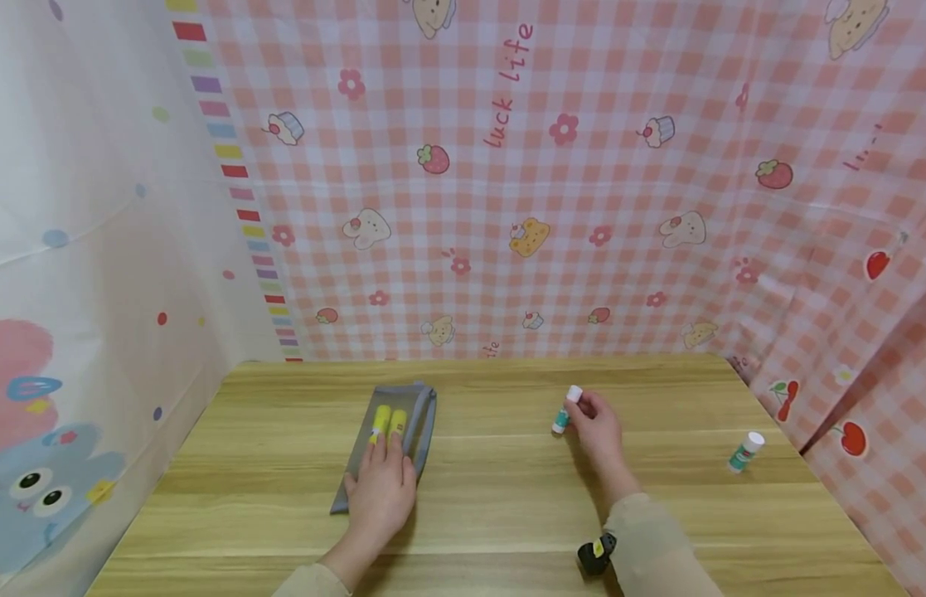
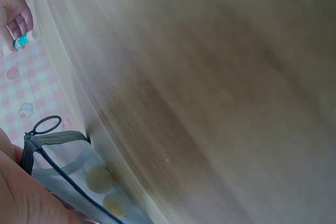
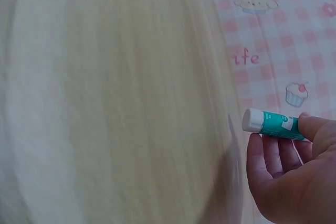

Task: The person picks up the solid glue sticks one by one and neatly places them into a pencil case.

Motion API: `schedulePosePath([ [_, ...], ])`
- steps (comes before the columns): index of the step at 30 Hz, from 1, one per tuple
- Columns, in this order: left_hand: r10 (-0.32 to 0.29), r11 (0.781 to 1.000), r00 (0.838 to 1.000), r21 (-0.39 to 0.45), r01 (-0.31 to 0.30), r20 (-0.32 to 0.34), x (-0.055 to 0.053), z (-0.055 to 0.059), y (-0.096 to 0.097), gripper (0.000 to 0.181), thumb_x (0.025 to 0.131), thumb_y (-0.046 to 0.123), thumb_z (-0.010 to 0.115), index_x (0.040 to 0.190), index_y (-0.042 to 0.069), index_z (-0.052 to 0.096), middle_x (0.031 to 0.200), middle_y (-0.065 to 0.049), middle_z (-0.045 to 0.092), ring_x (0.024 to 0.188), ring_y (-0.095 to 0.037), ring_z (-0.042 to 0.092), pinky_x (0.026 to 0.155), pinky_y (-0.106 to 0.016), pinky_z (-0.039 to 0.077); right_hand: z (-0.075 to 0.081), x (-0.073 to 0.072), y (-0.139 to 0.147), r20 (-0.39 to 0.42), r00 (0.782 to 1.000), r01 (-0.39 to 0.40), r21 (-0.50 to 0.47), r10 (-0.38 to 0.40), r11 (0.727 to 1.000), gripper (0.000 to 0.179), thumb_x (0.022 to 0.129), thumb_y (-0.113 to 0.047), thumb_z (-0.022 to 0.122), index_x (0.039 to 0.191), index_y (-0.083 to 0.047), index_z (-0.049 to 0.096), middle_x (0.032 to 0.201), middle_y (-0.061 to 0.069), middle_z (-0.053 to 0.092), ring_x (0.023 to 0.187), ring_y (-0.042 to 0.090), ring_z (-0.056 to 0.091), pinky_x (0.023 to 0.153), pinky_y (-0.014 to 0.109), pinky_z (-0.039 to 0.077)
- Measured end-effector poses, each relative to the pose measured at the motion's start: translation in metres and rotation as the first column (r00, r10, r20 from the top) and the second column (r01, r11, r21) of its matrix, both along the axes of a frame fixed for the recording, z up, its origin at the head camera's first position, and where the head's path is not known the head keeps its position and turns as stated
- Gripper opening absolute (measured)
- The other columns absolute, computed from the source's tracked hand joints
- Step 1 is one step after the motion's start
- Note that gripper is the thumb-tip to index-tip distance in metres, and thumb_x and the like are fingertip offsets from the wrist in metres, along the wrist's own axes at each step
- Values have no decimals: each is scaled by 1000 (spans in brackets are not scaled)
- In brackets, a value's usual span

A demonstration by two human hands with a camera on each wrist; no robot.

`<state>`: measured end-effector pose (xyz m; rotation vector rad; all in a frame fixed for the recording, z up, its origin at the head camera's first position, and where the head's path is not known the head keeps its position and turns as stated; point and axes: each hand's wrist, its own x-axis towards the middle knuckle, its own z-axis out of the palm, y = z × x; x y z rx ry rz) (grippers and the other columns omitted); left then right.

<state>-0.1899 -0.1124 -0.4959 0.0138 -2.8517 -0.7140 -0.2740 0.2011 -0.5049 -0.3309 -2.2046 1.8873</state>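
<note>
A grey mesh zip pouch [image 1: 360,454] lies on the left part of the table, and two yellow sticks [image 1: 381,419] show through its mesh. My left hand [image 1: 380,491] rests on the pouch, fingers extended over the sticks' lower ends and hiding them. In the left wrist view, the zipper edge and a dark pull loop [image 2: 47,124] stand out beside the hand. Between thumb and fingers, my right hand [image 1: 598,426] pinches a glue stick [image 1: 563,419] with a green label and white ends. The right wrist view shows this glue stick [image 3: 278,125] lying across the fingertips.
Another green-and-white glue stick [image 1: 746,453] stands on the wooden table [image 1: 492,497] at the right. A black device with a yellow mark [image 1: 597,553] sits by the right sleeve. Behind the table hangs a pink checked curtain [image 1: 470,207]; a white printed one [image 1: 119,249] hangs at left.
</note>
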Motion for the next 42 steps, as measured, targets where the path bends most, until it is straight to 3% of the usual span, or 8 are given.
schedulePosePath([
  [16, 0, 1000, 1000, 7, 0, -4, 0, 1, 0, 48, 101, 23, 43, 141, -2, 50, 146, -27, 44, 136, -48, 37, 96, -82, 23, -4, 1, -44, 2, 998, -68, -27, 68, 997, 25, 95, -6, 65, 115, 9, 60, 105, 18, 63, 88, 16, 58, 78, 34, 58],
  [22, -1, 1000, 1000, 1, 1, -3, 0, 1, 0, 47, 101, 22, 43, 141, -3, 51, 146, -28, 45, 136, -48, 37, 95, -82, 23, -3, 4, -62, -18, 995, -103, -13, 103, 995, 24, 95, -6, 65, 112, 10, 61, 100, 17, 64, 85, 16, 59, 75, 37, 58],
  [32, 4, 1000, 1000, 9, -4, -6, 0, 2, 0, 48, 101, 23, 44, 140, -3, 51, 146, -28, 45, 136, -48, 37, 96, -82, 22, 0, 7, -89, 33, 986, -162, -27, 163, 986, 25, 97, -11, 64, 116, 5, 62, 104, 16, 63, 89, 22, 60, 78, 38, 58],
  [42, 1, 1000, 1000, 2, -1, 2, 1, 4, 1, 48, 101, 23, 43, 141, -3, 50, 146, -28, 44, 136, -47, 37, 96, -82, 22, -1, 12, -111, -3, 975, -221, -69, 222, 973, 24, 95, -8, 65, 113, 8, 62, 98, 14, 63, 83, 19, 61, 74, 38, 59],
])
